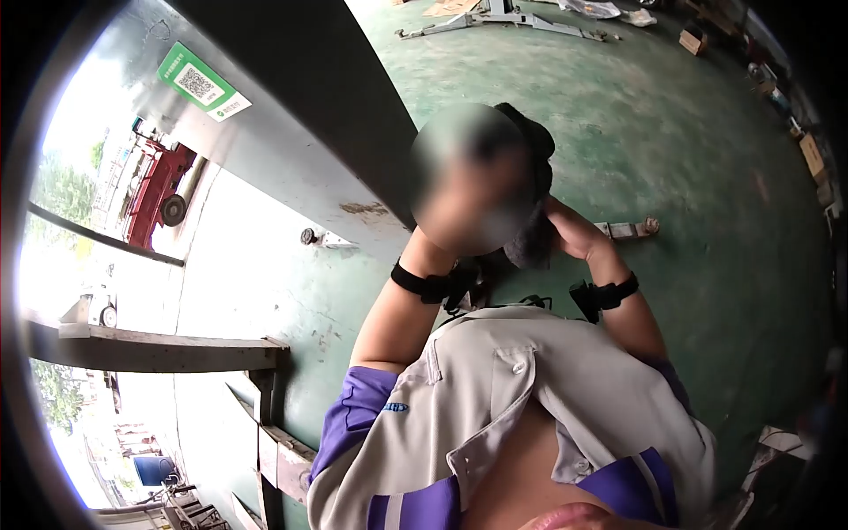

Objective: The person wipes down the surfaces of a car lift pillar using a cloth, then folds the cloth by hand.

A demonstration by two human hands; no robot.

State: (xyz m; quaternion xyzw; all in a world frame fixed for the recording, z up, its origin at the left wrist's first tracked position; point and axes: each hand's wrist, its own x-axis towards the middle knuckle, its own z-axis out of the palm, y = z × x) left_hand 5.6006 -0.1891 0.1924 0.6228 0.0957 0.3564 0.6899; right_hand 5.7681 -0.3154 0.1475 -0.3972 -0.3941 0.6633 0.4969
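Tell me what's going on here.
A person in a grey-and-purple shirt has both hands up by a dark item. The right hand is at its edge; a blurred patch covers the left hand, so its grip can't be told. A post with a QR sticker stands nearby.

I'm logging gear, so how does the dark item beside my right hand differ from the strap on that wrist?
The dark item is bulky; the strap is a narrow band. The dark item is beside your right hand; the strap wraps the wrist. Both look dark.
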